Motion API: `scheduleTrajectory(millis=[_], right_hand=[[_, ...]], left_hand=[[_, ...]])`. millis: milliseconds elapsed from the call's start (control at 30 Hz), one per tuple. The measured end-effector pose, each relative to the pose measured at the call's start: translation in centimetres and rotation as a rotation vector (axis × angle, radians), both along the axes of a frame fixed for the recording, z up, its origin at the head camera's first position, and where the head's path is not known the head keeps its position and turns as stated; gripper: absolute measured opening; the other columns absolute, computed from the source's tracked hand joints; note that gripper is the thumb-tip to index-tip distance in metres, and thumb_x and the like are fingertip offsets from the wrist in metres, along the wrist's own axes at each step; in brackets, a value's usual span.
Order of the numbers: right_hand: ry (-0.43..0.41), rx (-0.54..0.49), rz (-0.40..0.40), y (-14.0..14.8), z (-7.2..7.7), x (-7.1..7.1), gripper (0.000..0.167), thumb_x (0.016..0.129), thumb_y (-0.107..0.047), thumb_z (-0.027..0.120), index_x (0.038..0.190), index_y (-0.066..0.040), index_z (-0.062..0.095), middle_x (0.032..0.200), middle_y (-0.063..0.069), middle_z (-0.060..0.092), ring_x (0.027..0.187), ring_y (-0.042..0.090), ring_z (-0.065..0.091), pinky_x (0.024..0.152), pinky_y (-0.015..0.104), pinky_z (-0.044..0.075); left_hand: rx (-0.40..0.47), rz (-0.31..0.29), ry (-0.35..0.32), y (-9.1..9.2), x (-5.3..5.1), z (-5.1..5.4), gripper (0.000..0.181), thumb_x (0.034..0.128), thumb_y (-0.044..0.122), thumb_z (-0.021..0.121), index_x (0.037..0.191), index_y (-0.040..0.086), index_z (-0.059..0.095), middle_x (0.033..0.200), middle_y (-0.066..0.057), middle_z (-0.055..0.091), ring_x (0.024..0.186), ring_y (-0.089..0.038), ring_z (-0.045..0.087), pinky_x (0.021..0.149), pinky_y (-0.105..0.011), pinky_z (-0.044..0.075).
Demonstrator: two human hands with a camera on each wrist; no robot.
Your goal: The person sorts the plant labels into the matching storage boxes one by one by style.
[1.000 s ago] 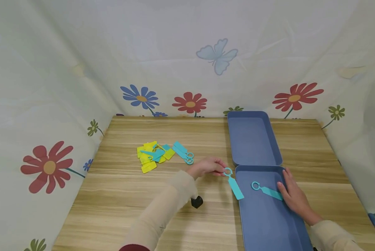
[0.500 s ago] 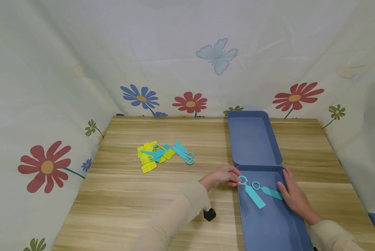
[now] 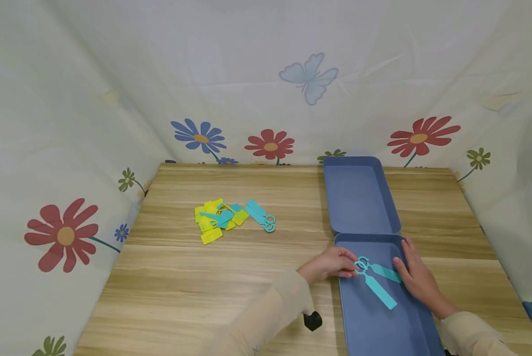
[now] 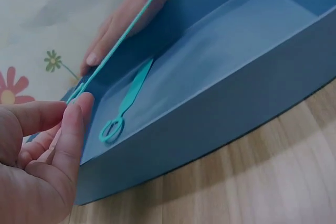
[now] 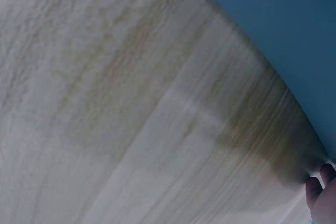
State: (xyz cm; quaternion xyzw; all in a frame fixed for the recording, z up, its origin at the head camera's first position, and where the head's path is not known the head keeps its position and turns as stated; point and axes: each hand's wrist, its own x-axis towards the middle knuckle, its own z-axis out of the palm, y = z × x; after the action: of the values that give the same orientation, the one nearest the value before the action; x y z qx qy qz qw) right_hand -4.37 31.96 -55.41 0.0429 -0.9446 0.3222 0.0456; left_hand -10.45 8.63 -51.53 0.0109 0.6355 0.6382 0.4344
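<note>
My left forearm [image 3: 270, 316], in a pale sleeve, rises from about 6 o'clock in the head view and slants toward 1 or 2. Past the cuff, my left hand [image 3: 332, 263] turns closer to 3 o'clock, palm inward, its fingertips [image 4: 76, 114] brought together in a firm pinch while the others fold in behind. My right forearm [image 3: 470, 329], sleeved alike, comes in from 4 o'clock and aims at 10. My right hand [image 3: 419, 282] bends from there toward 11, fingers long and nearly straight, my thumb [image 3: 398, 264] spread off at their 7 o'clock side, clasping between them. It sits at 3 o'clock from my left hand, near but not touching.
</note>
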Motion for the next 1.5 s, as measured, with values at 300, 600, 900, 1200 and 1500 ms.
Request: scheduleTrajectory(millis=[300, 600, 900, 1200, 1500], right_hand=[[-0.002, 0.007, -0.005, 0.0, 0.0, 0.0, 0.057, 0.094, -0.024, 0.039, 0.139, 0.003, 0.016, 0.145, 0.023, 0.011, 0.130, 0.044, 0.016, 0.094, 0.063, 0.021], [-0.001, 0.015, -0.007, 0.0, 0.2, -0.1, 0.058, 0.094, -0.024, 0.040, 0.139, 0.004, 0.016, 0.145, 0.024, 0.011, 0.129, 0.045, 0.017, 0.093, 0.062, 0.021], [-0.010, 0.017, -0.004, 0.0, 0.2, -0.1, 0.058, 0.094, -0.024, 0.039, 0.138, 0.004, 0.016, 0.144, 0.025, 0.011, 0.130, 0.044, 0.016, 0.095, 0.062, 0.020], [-0.001, 0.018, -0.006, 0.0, 0.1, -0.1, 0.058, 0.094, -0.024, 0.040, 0.139, 0.004, 0.015, 0.145, 0.024, 0.011, 0.129, 0.044, 0.017, 0.092, 0.062, 0.023], [-0.003, 0.023, -0.004, -0.1, 0.2, -0.1, 0.058, 0.094, -0.024, 0.040, 0.138, 0.005, 0.015, 0.144, 0.026, 0.012, 0.129, 0.045, 0.017, 0.093, 0.061, 0.022]], left_hand=[[-0.054, -0.029, 0.071, 2.0, 1.4, 0.2, 0.012, 0.0800, -0.003, 0.057, 0.091, 0.001, 0.059, 0.083, -0.018, 0.067, 0.057, -0.009, 0.059, 0.054, -0.020, 0.051], [-0.108, -0.049, 0.124, 3.4, 2.1, 0.3, 0.011, 0.0777, -0.005, 0.059, 0.086, 0.001, 0.060, 0.070, -0.011, 0.064, 0.050, -0.007, 0.051, 0.053, -0.022, 0.050], [-0.215, -0.086, 0.129, 4.3, 2.7, 0.2, 0.008, 0.0779, -0.005, 0.060, 0.078, 0.003, 0.061, 0.060, -0.005, 0.059, 0.048, -0.008, 0.050, 0.048, -0.020, 0.046], [-0.324, -0.109, 0.204, 4.7, 3.4, 0.0, 0.008, 0.0737, -0.006, 0.064, 0.073, 0.002, 0.062, 0.053, -0.004, 0.053, 0.047, -0.012, 0.052, 0.043, -0.019, 0.043], [-0.503, -0.161, 0.466, 4.5, 3.7, -0.1, 0.008, 0.0715, 0.002, 0.067, 0.067, 0.007, 0.063, 0.047, 0.001, 0.051, 0.041, -0.005, 0.045, 0.040, -0.016, 0.038]])
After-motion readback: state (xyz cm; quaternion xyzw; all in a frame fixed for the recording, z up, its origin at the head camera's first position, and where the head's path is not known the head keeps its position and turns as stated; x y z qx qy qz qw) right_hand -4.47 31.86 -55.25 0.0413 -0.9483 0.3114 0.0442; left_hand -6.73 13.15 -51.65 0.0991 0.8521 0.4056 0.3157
